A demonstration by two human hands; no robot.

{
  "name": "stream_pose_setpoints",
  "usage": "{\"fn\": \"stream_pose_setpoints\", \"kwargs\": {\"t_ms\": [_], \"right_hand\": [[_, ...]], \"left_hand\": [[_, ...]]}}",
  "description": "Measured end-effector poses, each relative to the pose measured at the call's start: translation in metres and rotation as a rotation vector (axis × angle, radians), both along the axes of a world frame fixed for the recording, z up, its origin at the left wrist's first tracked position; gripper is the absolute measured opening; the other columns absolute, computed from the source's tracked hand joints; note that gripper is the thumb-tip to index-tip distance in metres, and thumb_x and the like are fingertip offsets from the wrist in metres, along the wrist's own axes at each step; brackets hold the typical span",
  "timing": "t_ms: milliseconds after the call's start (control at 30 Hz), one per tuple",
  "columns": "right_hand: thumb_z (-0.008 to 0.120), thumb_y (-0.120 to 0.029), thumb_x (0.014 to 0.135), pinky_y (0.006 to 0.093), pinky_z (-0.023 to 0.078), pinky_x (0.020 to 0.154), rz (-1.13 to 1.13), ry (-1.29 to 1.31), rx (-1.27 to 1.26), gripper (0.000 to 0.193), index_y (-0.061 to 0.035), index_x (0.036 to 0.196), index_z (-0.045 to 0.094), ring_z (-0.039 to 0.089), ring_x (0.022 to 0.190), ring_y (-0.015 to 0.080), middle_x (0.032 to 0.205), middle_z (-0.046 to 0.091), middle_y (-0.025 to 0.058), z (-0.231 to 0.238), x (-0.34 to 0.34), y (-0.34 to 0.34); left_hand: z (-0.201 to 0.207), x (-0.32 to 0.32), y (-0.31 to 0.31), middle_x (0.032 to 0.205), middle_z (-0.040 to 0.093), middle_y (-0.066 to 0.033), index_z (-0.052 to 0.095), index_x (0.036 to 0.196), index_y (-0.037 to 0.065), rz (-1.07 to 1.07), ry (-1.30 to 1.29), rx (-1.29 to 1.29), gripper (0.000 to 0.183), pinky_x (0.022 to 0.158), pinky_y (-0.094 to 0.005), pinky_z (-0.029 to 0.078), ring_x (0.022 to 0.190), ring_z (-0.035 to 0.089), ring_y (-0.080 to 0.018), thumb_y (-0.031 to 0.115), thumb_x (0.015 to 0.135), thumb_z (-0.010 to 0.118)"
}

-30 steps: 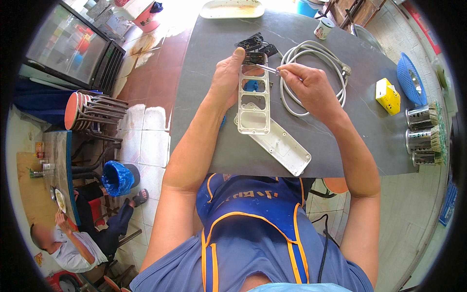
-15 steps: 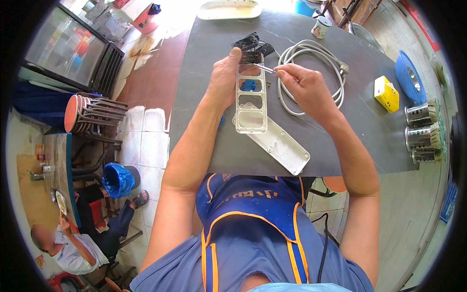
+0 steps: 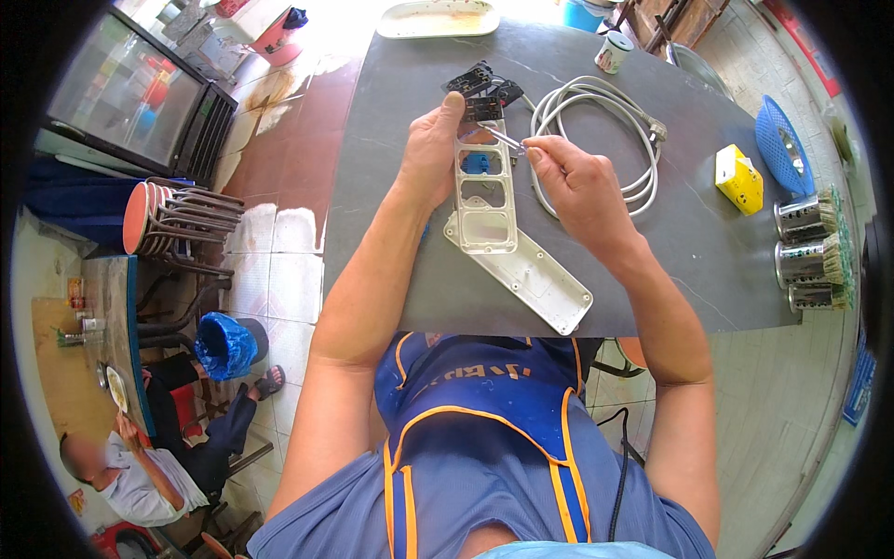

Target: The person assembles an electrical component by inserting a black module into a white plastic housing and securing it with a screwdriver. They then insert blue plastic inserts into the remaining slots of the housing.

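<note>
My left hand grips the far end of a white power strip frame, its thumb against a black socket block. More black socket pieces with wires sit just beyond. My right hand pinches a slim screwdriver with a clear handle, its tip pointing left at the frame's far end below the block. Whether the tip touches a screw is too small to tell. Under the frame's near end lies a long white housing half, slanting to the right. A blue piece shows through one opening.
Right of the frame lies a coiled grey cable with a plug. A white can, yellow box, blue basket and metal utensil holders stand farther right. A white tray is at the far edge. Someone sits at lower left.
My right hand has come slightly nearer me, and the screwdriver now slants more steeply. The frame's near end has swung a little to the right. My left hand keeps its grip.
</note>
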State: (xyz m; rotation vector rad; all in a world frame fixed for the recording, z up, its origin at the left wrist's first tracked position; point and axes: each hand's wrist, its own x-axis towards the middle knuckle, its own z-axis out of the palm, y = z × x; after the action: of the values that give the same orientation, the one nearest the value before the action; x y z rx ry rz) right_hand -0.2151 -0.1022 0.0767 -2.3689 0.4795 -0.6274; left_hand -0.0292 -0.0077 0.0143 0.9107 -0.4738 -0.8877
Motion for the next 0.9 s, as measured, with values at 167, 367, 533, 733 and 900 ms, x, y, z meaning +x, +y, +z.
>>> {"fn": "stream_pose_setpoints", "kwargs": {"t_ms": [167,367,533,733,900], "right_hand": [[0.056,-0.025,0.101,0.0447,0.051,0.060,0.008,-0.015,-0.018,0.024,-0.0058,0.104,0.070,0.068,0.067,0.0371,0.073,0.068,0.0182,0.002,0.002,0.001],[0.057,-0.026,0.100,0.0459,0.052,0.059,-0.017,0.025,-0.106,0.022,-0.0084,0.102,0.070,0.068,0.065,0.0371,0.070,0.067,0.0170,0.007,0.005,0.004],[0.057,-0.027,0.100,0.0464,0.053,0.058,-0.069,0.009,-0.243,0.022,-0.0105,0.100,0.070,0.069,0.064,0.0350,0.067,0.067,0.0169,0.000,0.008,0.013],[0.057,-0.026,0.100,0.0456,0.053,0.056,-0.096,-0.006,-0.301,0.019,-0.0108,0.098,0.068,0.069,0.062,0.0330,0.065,0.066,0.0155,-0.006,0.007,0.016],[0.058,-0.025,0.100,0.0451,0.053,0.055,-0.110,-0.013,-0.314,0.018,-0.0105,0.098,0.068,0.069,0.062,0.0325,0.064,0.066,0.0151,-0.008,0.006,0.018]], "left_hand": [[0.004,-0.003,0.001,0.108,0.071,-0.0163,0.062,0.118,-0.005,-0.009,0.003,-0.024,0.047,0.076,-0.0332,0.061,0.090,0.070,-0.0199,0.039,0.104,0.054],[-0.001,-0.002,-0.002,0.104,0.071,-0.0159,0.063,0.117,-0.005,0.017,-0.003,-0.002,0.046,0.074,-0.0328,0.061,0.086,0.070,-0.0199,0.039,0.104,0.054],[-0.002,-0.005,-0.003,0.100,0.071,-0.0152,0.064,0.116,-0.004,0.050,0.002,-0.016,0.046,0.072,-0.0333,0.061,0.083,0.070,-0.0200,0.039,0.105,0.053],[-0.002,-0.006,-0.003,0.099,0.071,-0.0156,0.064,0.117,-0.003,0.053,-0.001,-0.019,0.046,0.073,-0.0332,0.061,0.083,0.070,-0.0200,0.040,0.105,0.052],[-0.001,-0.008,-0.003,0.099,0.071,-0.0158,0.063,0.118,-0.003,0.065,0.007,-0.012,0.046,0.073,-0.0333,0.061,0.084,0.070,-0.0206,0.040,0.105,0.051]]}}
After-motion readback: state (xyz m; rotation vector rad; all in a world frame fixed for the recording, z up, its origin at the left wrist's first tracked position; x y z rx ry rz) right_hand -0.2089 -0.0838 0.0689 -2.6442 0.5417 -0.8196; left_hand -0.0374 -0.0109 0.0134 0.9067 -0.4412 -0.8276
